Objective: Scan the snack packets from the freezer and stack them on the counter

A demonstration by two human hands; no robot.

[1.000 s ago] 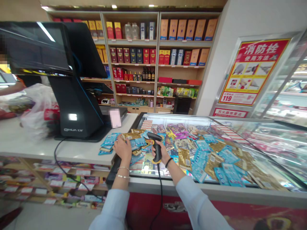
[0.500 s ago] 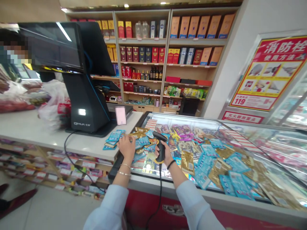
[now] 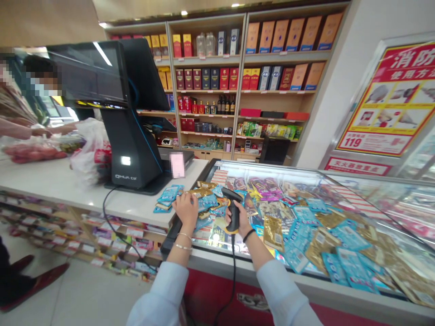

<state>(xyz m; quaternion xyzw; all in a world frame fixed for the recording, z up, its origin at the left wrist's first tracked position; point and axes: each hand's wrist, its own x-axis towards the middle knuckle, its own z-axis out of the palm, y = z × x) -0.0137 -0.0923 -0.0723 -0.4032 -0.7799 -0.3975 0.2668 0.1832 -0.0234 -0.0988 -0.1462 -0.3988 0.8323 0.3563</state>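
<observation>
My left hand [image 3: 186, 208] rests with bent fingers on blue and gold packets [image 3: 170, 194] at the corner of the white counter; whether it grips one is hidden. My right hand [image 3: 240, 217] is wrapped round the handle of a black and yellow barcode scanner [image 3: 233, 210], its head tilted toward the left pile and its cable hanging down the front. Between the hands lie more blue and gold packets [image 3: 209, 199] on the glass case. A larger spread of blue packets [image 3: 353, 267] and gold packets [image 3: 273, 231] covers the glass to the right.
A black checkout terminal [image 3: 131, 145] stands on the white counter [image 3: 41, 176], with plastic bags [image 3: 91, 154] left of it. A person's arm [image 3: 20, 129] reaches over the bags at the far left. Shelves of boxes [image 3: 204, 79] stand behind; a red poster [image 3: 390, 99] hangs right.
The whole view has shifted, so the scene sits further right. At the far left, a person's arms have come into sight over the bags. Both my hands hold nearly the same places.
</observation>
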